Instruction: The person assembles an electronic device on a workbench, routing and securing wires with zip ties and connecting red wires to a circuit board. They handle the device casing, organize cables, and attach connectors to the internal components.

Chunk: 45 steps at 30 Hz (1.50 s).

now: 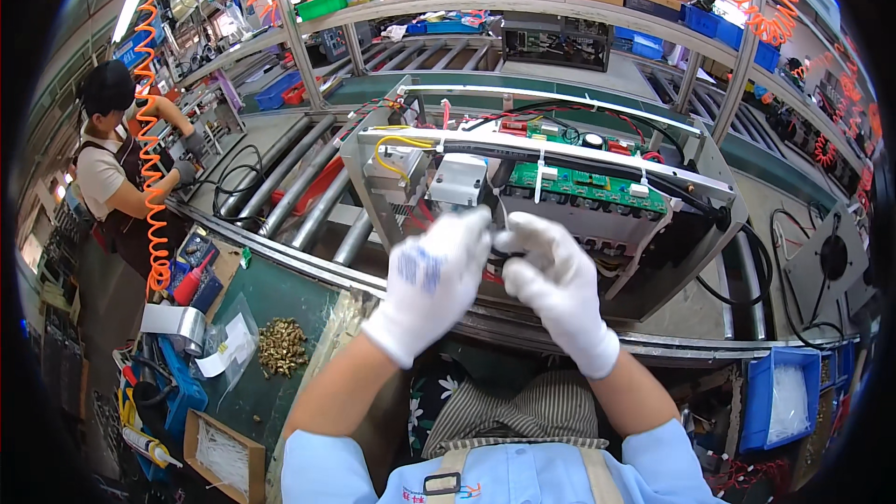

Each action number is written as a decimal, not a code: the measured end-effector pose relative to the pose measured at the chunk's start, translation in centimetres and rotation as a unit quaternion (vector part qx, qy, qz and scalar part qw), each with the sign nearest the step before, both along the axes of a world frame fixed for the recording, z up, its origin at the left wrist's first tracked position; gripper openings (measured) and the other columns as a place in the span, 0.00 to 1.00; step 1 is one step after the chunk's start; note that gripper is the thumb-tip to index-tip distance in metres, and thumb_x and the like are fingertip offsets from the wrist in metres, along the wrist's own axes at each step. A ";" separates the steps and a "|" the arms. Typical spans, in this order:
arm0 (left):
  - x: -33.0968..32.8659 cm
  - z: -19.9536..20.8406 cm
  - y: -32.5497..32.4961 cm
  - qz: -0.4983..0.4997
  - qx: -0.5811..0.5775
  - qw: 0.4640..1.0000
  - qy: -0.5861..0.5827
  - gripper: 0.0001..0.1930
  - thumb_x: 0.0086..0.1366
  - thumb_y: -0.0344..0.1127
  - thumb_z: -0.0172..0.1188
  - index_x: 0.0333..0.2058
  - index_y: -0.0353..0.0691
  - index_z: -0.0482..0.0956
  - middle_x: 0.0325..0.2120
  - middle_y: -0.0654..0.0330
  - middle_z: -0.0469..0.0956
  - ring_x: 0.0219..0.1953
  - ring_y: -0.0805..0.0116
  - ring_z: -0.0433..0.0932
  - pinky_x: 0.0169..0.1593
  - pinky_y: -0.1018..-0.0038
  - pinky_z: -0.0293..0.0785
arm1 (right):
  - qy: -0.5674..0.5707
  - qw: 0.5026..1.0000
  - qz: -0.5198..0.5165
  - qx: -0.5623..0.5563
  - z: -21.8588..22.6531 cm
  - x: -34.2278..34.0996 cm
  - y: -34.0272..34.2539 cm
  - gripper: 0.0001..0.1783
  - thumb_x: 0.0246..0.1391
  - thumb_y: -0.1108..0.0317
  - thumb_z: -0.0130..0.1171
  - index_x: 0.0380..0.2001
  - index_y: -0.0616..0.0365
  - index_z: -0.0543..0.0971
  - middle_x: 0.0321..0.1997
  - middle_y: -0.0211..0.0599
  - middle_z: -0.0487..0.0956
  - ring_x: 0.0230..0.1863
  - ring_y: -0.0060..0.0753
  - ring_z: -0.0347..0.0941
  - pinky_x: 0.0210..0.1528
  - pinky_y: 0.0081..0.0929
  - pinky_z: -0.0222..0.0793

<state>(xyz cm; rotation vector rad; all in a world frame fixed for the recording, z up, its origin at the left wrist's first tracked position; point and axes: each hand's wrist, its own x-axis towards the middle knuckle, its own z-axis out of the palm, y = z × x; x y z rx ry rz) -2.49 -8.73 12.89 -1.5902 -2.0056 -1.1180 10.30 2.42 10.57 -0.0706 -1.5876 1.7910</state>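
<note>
My left hand (437, 273) and my right hand (558, 287), both in white gloves, meet at the near side of an open metal chassis (695, 247). Their fingers are closed and pinching close together. A dark cable-like piece (505, 250) shows between the fingertips, and a thin pale strip (505, 211) sticks up there; blur and the gloves hide what each hand grips. Just beyond the fingers sits a silver metal block (457, 179). Right of it, inside the chassis, lies a green circuit board (583, 185), with a black cable bundle (579, 155) running along the crossbar.
The chassis stands on a roller conveyor (303, 189). At left, a green bench (308, 303) bears a pile of brass fittings (282, 347) and a box of white cable ties (222, 455). A blue bin (784, 397) is at right. Another person (126, 168) works at far left.
</note>
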 end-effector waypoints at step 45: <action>-2.6 -4.5 -0.9 -0.124 -0.143 0.968 -0.164 0.10 0.63 0.32 0.62 0.42 0.37 0.83 0.30 0.57 0.80 0.33 0.70 0.79 0.38 0.72 0.74 | -0.157 0.868 -0.265 0.389 -9.5 -6.5 3.2 0.14 0.48 0.63 0.63 0.39 0.56 0.77 0.37 0.43 0.78 0.40 0.50 0.77 0.38 0.43 0.74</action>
